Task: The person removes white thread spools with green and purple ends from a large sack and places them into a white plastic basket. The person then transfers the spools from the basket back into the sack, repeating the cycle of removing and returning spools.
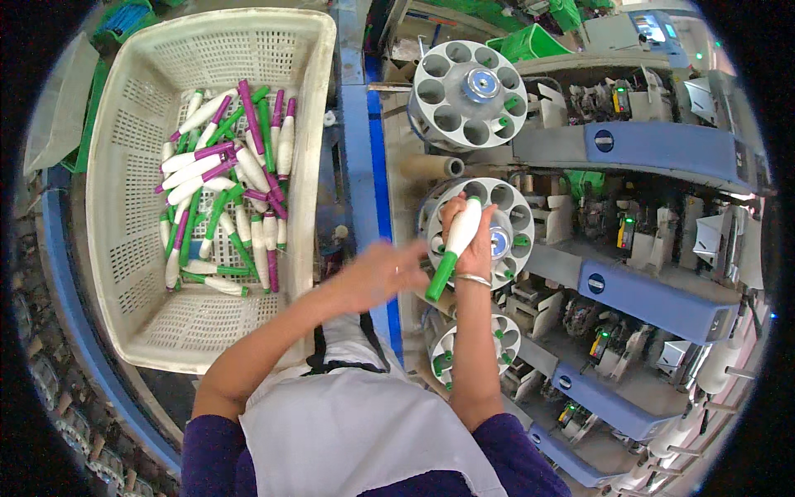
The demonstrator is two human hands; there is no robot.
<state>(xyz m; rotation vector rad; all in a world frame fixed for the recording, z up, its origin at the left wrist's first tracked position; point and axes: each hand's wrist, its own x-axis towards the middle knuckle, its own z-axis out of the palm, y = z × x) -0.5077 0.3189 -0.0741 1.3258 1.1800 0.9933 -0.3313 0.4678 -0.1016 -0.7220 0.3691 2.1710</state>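
Note:
My right hand (478, 248) grips a yarn bobbin (465, 225), white thread wound on a green tube. The bobbin is tilted, its bare green end pointing down and toward me, above the middle round magazine (521, 204). Several round pockets ring that magazine, some with green tube ends in them. My left hand (377, 275) is smeared by motion between the basket and the magazine, nearest to the bobbin's green end; its fingers are too blurred to read. To the left stands a white plastic basket (124, 207) holding many bobbins (195, 178) on green or purple tubes.
An upper round magazine (451, 118) and a lower one (447, 344) flank the middle one. Blue-grey machine arms (654, 298) extend to the right. A cardboard tube (426, 167) lies between two magazines. A blue rail (356, 157) runs beside the basket. A green crate (534, 43) sits at the back.

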